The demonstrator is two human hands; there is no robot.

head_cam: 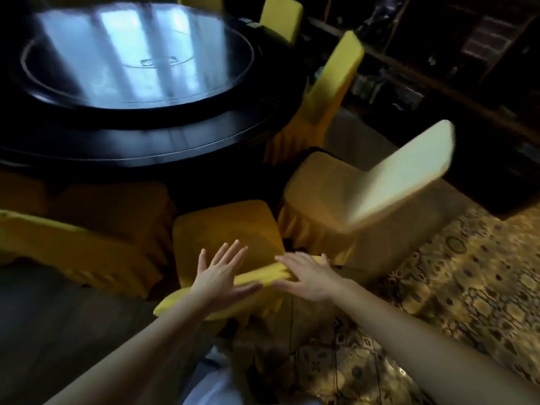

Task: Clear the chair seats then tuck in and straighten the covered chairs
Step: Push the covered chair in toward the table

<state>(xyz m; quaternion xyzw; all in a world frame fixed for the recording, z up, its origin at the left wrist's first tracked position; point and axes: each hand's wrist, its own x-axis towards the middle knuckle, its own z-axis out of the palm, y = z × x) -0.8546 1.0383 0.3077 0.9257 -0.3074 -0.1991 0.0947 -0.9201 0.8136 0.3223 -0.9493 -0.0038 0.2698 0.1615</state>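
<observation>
A yellow-covered chair (225, 229) stands right in front of me, its bare seat facing the round dark table (163, 147). Its backrest top (263, 276) runs across under my hands. My left hand (219, 273) lies over that top edge with fingers straight and spread. My right hand (306, 276) rests flat on the top edge to the right, fingers extended toward the left. To the right, another covered chair (330, 194) stands angled away from the table, its seat bare and its pale backrest (406, 168) tilted out.
More yellow-covered chairs ring the table: one at the left (87, 244), two at the far right (330, 83) (280, 19). A glass turntable (137, 57) lies on the table. Patterned carpet (467, 287) spreads to the right. Dark shelving (467, 54) lines the back.
</observation>
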